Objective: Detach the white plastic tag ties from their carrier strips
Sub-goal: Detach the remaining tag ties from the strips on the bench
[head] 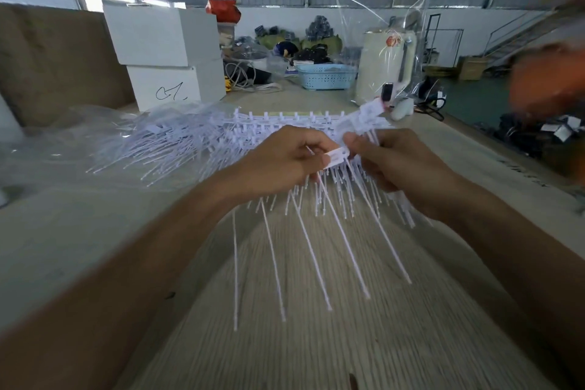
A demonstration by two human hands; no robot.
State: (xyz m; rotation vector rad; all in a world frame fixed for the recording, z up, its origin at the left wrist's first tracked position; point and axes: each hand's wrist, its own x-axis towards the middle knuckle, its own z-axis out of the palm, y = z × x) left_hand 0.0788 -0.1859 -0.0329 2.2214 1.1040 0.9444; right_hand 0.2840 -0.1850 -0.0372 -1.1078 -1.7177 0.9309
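- The tabletop (79, 241) holds a big pile of ties (164, 142) far left; bumping it could scatter them.
- The strip (316, 119) could bend or slip.
- Left hand (278, 161) and right hand (399, 165) fingers pinch one tie (338, 156); a hard pull might snap it.

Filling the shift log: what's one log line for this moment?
left hand: pinches tag tie | right hand: holds carrier strip | pile: on table
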